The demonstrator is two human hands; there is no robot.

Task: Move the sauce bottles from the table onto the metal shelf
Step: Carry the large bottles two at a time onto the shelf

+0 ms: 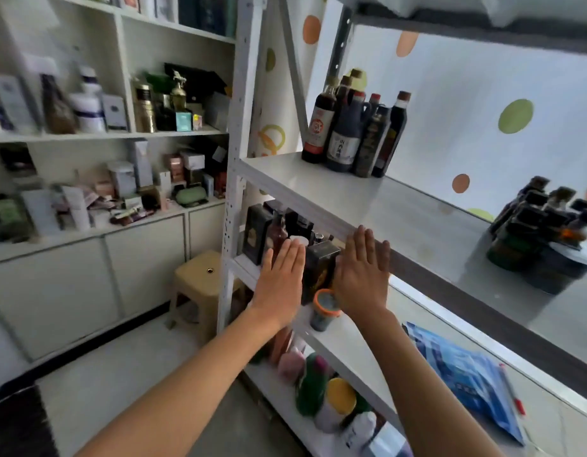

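Note:
Several dark sauce bottles [348, 127] with red and brown caps stand grouped at the back left of the white metal shelf [318, 183]. A second cluster of dark bottles [542, 222] sits blurred at the right end of the same board. My left hand [280, 278] is raised flat in front of the shelf below, fingers straight, holding nothing. My right hand [363, 275] is held flat beside it, its fingertips at the front lip of the shelf board. No table is in view.
The lower shelves hold dark boxes [320, 268], an orange-rimmed jar [325, 308], a blue packet [467, 374] and coloured containers [318, 384]. A beige plastic stool [203, 275] stands on the floor left of the rack. White wall cabinets [104, 127] full of cosmetics fill the left.

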